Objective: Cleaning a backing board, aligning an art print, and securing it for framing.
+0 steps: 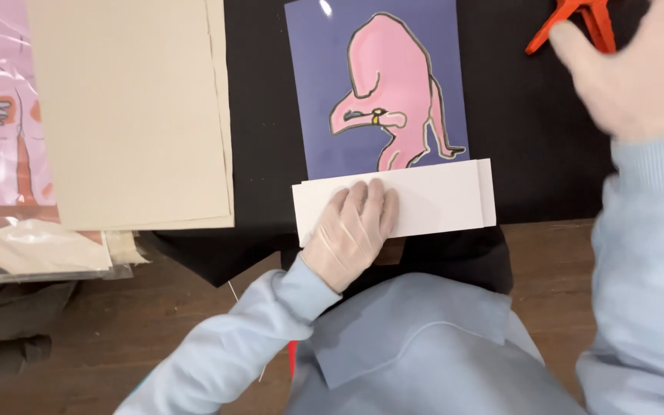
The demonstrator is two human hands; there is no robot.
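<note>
My left hand (353, 229), in a thin pale glove, presses flat on a white folded paper strip (432, 201) that covers the lower edge of a print (378, 84) showing a pink figure on a purple-blue ground. The print lies on a black cloth (532, 131). My right hand (639, 69) is raised and blurred at the upper right, fingers spread, holding nothing, close to an orange-red clamp (578, 19) on the cloth.
A stack of beige card sheets (132, 107) lies to the left. Further left are prints in clear plastic sleeves (1, 138). The wooden tabletop (117, 330) shows at the front, beside my light blue sleeves and garment.
</note>
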